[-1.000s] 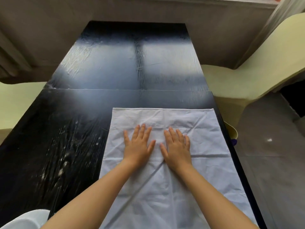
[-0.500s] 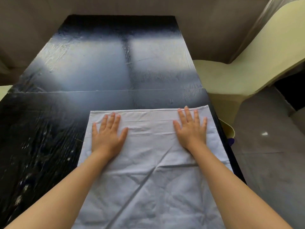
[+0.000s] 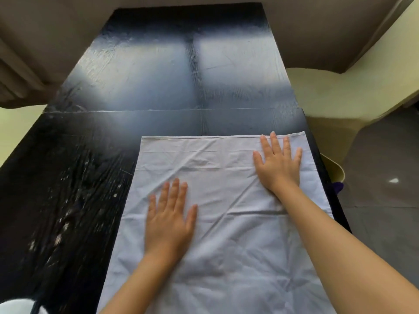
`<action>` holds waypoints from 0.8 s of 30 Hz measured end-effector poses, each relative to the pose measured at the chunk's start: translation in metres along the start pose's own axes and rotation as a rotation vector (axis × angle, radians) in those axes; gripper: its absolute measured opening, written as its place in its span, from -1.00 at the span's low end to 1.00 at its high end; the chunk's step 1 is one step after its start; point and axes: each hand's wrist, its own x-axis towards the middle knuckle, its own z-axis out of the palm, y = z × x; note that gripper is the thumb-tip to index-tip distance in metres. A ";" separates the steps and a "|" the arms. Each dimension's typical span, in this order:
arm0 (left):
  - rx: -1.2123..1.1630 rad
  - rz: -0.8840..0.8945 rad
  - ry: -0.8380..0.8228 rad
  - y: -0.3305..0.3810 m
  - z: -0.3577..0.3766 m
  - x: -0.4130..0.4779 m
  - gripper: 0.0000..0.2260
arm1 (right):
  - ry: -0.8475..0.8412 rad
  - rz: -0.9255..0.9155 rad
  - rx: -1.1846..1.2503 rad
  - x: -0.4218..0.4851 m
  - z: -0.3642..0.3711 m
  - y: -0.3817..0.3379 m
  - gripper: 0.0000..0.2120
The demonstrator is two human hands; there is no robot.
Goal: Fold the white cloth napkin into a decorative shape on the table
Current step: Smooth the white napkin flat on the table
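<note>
Atop the black table, white napkin flat under left hand and right hand (both released, fingers straight)

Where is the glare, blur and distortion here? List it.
Head view: pale glare sheets across the far table; wide-angle lens splays its sides; napkin evenly lit, creases crisp; left hand and right hand show no obvious motion blur.

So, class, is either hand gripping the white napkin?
No: the left hand and right hand both lie flat, fingers straight, on the white napkin.
</note>
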 end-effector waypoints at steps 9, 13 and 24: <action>0.069 -0.117 0.059 -0.053 -0.008 -0.049 -0.36 | -0.010 0.033 0.141 -0.040 -0.012 -0.070 -0.48; 0.101 -0.120 0.019 -0.054 -0.007 -0.048 -0.31 | -0.107 -0.157 0.303 -0.129 0.004 -0.178 -0.50; 0.023 -0.141 -0.002 -0.054 -0.011 -0.048 -0.47 | -0.017 0.116 0.083 -0.208 0.013 -0.050 -0.47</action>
